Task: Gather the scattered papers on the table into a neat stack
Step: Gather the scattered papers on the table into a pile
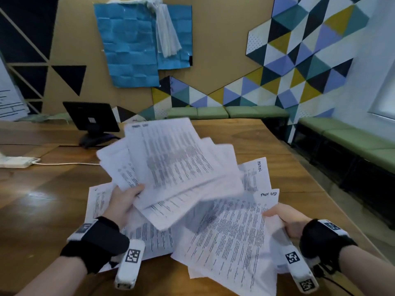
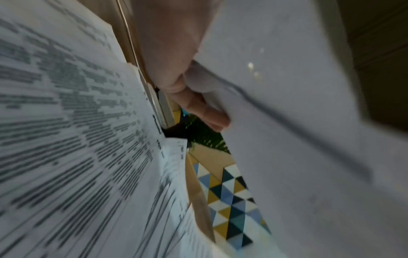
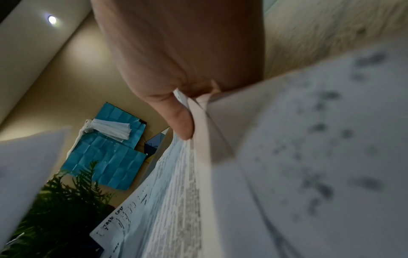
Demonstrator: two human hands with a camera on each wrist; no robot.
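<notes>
Cable (image 1: pixel 64 163) runs white across the wooden table (image 1: pixel 267 142) at the far left, going to a white box (image 1: pixel 15 162), and a dark screen on a stand (image 1: pixel 92 119) sits behind it. Next comes the left hand (image 1: pixel 123 202). It grips a messy fan of papers (image 1: pixel 168 159) by the near corner, thumb on top, and lifts them up off the table. I think it holds them high so more sheets can slide under and join them. Under that fan, loose sheets (image 1: pixel 149 238) lie flat on the table, some on top of others. Further right, the right hand (image 1: pixel 287 221) pinches the edge of another bunch of printed pages (image 1: pixel 230 238), thumb pressing down, likely to pull them toward the middle. No box or tray for the papers shows here. The papers are not a neat stack yet; their edges point every way.
</notes>
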